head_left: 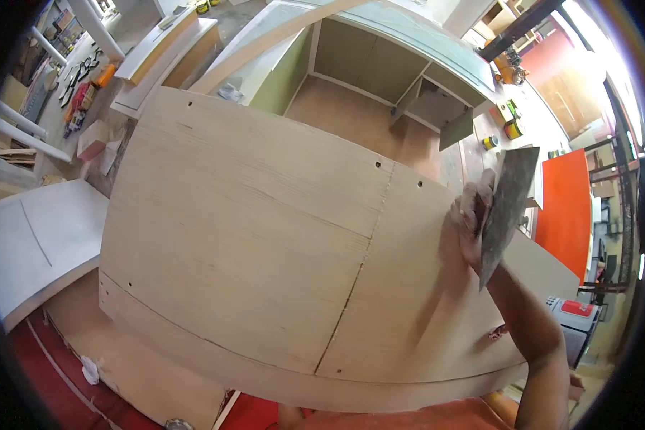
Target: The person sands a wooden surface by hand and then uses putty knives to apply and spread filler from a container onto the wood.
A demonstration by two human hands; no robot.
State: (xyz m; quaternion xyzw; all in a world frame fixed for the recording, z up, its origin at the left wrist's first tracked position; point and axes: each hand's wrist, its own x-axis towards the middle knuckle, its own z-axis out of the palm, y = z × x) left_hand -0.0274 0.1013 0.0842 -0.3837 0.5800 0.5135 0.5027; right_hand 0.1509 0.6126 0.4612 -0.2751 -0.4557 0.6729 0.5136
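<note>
A large pale plywood panel [251, 229] fills the middle of the head view, with a dark seam running down it and small holes near its edges. My right hand [470, 223] is raised over the panel's right part, shut on a wide grey putty knife [507, 204] whose blade stands nearly upright. My forearm comes up from the lower right. My left hand is out of view.
A white board [36, 244] lies to the left. A green-and-white cabinet [380, 57] stands behind the panel, with small tins [512, 129] on the floor to its right. An orange sheet [566, 208] leans at the right. White boards and clutter sit at the upper left.
</note>
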